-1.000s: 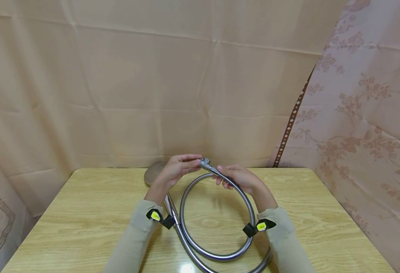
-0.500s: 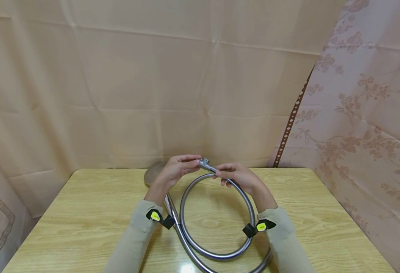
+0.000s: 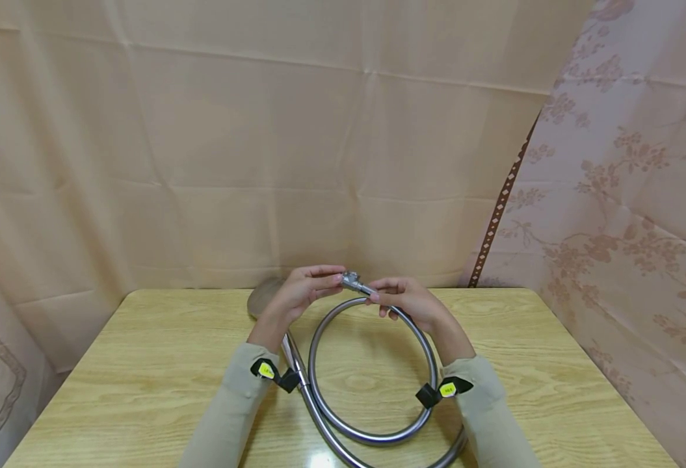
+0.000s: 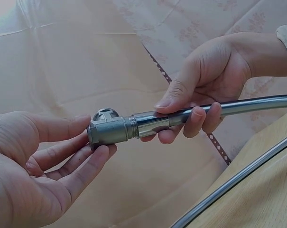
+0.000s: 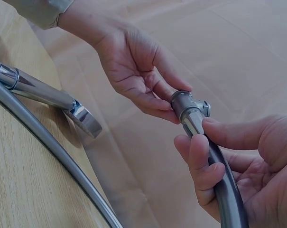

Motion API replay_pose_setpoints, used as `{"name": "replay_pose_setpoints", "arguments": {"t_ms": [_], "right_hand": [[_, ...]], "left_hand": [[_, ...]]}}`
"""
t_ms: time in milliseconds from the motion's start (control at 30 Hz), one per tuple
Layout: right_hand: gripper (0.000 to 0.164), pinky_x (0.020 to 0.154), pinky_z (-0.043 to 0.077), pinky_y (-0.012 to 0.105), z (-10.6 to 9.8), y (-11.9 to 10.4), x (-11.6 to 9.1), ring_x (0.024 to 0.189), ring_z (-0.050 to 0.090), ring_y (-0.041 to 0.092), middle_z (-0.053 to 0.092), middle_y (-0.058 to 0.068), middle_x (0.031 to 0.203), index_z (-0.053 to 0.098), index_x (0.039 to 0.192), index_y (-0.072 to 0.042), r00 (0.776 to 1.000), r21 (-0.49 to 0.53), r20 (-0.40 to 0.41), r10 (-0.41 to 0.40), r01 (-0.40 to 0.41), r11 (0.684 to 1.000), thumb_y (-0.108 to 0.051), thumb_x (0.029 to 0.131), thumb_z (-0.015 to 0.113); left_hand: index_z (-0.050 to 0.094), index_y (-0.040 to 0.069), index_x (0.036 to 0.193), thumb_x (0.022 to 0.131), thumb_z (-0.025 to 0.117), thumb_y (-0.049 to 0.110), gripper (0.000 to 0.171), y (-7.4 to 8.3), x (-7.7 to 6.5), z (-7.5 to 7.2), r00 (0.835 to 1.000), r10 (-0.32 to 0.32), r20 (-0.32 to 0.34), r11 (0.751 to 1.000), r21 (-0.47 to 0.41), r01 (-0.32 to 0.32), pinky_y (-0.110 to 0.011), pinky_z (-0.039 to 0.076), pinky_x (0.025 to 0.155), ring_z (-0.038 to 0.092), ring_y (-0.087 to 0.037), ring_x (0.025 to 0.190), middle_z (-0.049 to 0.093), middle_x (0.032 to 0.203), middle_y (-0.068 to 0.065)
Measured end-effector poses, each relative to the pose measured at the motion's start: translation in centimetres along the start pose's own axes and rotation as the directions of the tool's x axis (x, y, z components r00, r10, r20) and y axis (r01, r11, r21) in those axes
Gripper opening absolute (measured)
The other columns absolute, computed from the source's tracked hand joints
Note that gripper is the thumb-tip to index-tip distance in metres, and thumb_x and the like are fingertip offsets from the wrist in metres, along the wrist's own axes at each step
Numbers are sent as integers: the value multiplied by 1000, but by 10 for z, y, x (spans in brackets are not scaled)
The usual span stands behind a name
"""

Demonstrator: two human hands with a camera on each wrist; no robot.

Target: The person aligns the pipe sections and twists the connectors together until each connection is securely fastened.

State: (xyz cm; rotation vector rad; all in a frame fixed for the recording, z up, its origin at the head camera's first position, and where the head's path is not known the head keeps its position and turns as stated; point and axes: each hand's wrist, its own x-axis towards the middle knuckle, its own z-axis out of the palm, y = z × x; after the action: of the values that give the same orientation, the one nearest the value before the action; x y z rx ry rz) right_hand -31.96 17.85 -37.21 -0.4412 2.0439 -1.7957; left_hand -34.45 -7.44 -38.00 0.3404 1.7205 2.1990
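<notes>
My left hand (image 3: 299, 292) pinches a grey metal pipe fitting (image 4: 110, 131) by its wide end, between thumb and fingertips. The fitting has a short side branch and a threaded end. On that end sits the shiny connector nut (image 4: 152, 124) of a shower hose (image 3: 372, 439), with some thread showing beside it. My right hand (image 3: 409, 304) has its thumb on the nut and its fingers curled round the hose just behind. Both hands are raised over the far part of the table. The hose loops down from there to the shower head (image 5: 86, 119), partly behind my left hand in the head view.
The silver hose lies coiled on the wooden table (image 3: 161, 377), reaching its front edge. A beige curtain (image 3: 272, 143) hangs right behind the table, and a flowered cloth (image 3: 629, 214) hangs at the right.
The right hand's thumb and fingers have shifted a little left onto the hose end near the fitting, then turned slightly. The left hand has kept its grip in place.
</notes>
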Motion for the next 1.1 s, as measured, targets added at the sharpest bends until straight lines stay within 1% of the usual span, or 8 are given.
{"name": "replay_pose_setpoints", "arguments": {"t_ms": [300, 533, 767, 933, 1100], "right_hand": [[35, 54, 42, 17, 1, -1, 0, 67, 61, 8, 76, 4, 99, 57, 133, 10, 1000, 17, -3, 19, -19, 1000, -7, 102, 58], [38, 54, 41, 17, 0, -2, 1, 66, 61, 6, 76, 1, 96, 54, 134, 14, 1000, 28, 25, 14, -15, 999, -10, 105, 55], [43, 53, 41, 16, 0, -2, 1, 64, 60, 5, 77, 3, 95, 47, 135, 21, 999, 33, 33, 20, -21, 999, -11, 106, 51], [42, 52, 41, 15, 0, -2, 1, 64, 60, 5, 77, 4, 95, 49, 135, 20, 999, 46, 42, 25, -27, 999, -11, 107, 49], [39, 53, 43, 15, 0, 0, 1, 64, 61, 5, 77, 4, 95, 52, 134, 16, 999, 52, 44, 21, -23, 998, -13, 108, 48]], "left_hand": [[60, -11, 131, 98, 62, -2, 34, -1, 2, -2, 1000, 3, 4, 1000, 3, -3, -30, 60, 96, 73, -11, 97, 76, 101, 2], [58, -13, 133, 98, 62, -3, 36, -2, 2, -2, 1000, 8, 5, 1000, 5, -8, -30, 60, 97, 73, -11, 97, 76, 102, 3], [58, -14, 132, 97, 61, -5, 37, -2, 2, -2, 1000, 15, 10, 1000, -3, -15, -30, 60, 97, 73, -11, 97, 75, 102, 3], [60, -13, 130, 97, 61, -6, 34, -1, 2, -2, 999, 25, 19, 1000, -12, -25, -30, 60, 95, 73, -11, 96, 76, 101, 2], [60, -13, 130, 96, 62, -5, 35, -1, 1, -2, 1000, 20, 15, 1000, -12, -20, -30, 60, 96, 73, -11, 97, 76, 101, 2]]}}
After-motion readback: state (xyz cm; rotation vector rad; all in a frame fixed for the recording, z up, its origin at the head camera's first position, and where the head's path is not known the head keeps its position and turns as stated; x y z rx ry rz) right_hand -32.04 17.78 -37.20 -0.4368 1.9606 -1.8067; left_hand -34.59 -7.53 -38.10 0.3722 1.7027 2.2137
